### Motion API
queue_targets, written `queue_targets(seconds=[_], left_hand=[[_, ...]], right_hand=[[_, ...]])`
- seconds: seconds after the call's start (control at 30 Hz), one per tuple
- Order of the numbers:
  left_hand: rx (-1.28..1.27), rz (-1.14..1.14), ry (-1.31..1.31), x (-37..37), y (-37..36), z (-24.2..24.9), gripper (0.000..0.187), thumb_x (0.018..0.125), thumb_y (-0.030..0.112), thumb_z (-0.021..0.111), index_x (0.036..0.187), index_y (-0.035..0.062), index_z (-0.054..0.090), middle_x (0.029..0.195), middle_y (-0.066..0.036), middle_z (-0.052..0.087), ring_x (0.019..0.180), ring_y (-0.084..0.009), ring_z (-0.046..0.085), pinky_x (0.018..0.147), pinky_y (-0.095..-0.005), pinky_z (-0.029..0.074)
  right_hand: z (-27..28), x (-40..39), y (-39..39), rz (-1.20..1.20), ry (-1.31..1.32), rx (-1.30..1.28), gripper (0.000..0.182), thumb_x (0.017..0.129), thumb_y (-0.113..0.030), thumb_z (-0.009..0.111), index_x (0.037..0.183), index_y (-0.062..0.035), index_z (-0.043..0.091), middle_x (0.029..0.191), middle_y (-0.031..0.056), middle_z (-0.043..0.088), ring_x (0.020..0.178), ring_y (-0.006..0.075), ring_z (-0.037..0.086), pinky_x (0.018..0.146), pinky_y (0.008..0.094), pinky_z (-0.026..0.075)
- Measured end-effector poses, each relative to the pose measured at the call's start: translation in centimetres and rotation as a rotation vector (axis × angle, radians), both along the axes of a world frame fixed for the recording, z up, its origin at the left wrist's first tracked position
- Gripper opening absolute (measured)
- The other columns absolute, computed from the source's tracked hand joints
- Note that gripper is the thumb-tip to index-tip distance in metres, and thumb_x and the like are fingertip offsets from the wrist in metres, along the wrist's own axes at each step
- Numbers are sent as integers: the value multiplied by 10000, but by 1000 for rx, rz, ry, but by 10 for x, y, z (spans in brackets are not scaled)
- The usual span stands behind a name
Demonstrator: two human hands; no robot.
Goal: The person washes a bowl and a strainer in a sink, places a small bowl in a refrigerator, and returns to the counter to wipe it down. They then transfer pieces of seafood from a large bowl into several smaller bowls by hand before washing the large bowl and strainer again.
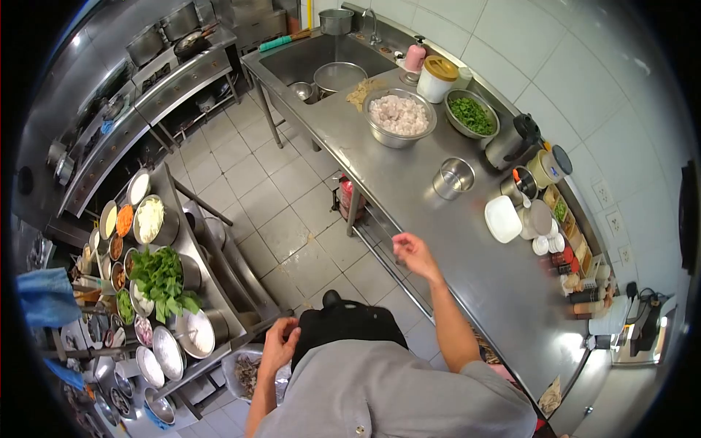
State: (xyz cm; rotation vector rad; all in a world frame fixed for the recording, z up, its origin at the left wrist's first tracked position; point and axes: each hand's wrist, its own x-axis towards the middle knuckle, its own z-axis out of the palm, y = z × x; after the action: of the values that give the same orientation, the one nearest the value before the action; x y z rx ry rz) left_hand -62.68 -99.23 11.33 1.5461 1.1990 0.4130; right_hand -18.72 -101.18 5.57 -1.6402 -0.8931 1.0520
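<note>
The person's right hand (414,255) is raised beside the front edge of the long steel surface (475,285), blurred, its grip curled around nothing visible; whether thumb and fingers meet, one cannot tell. The left hand (277,347) hangs low near the lined bin (244,374), fingers bent, nothing seen in it — its grip, touching or parted, cannot be made out either.

The nearest vessel to the right hand is the steel pot (453,180), upright on the surface. A careless swing of that forearm could knock it, since nothing braces its sides. Beyond it, the wide bowl (398,137) is heaped with pale diced pieces (399,114); a bump or tilt might send the top ones over the rim.

On the person's left, leafy greens (158,281) spread over crowded containers, so a snagged stem could drag leaves into a neighbour. Shiny patches on the tiled floor (292,241) look wet — a hurried turn there might end in a slip.
</note>
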Motion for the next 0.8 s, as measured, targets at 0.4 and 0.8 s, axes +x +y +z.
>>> queue_targets(seconds=[0.4,0.8], left_hand=[[270,-435,-115,224,244,60,207,890,39,638,1093,1,637,1144,-161,645,1053,-333,624,945,-375,479],[1039,-771,44,448,400,43,288,878,248,704,1114,90,652,1182,-85,631,1198,-286,556,1029,-451,403]], right_hand=[[131,155,208,-138,-531,321,189,949,-95,613,1107,-8,668,986,119,703,818,200,660,746,319,528],[82,253,374,335,-838,-96,233,848,19,532,1030,40,676,957,224,679,917,381,649,829,425,505]])
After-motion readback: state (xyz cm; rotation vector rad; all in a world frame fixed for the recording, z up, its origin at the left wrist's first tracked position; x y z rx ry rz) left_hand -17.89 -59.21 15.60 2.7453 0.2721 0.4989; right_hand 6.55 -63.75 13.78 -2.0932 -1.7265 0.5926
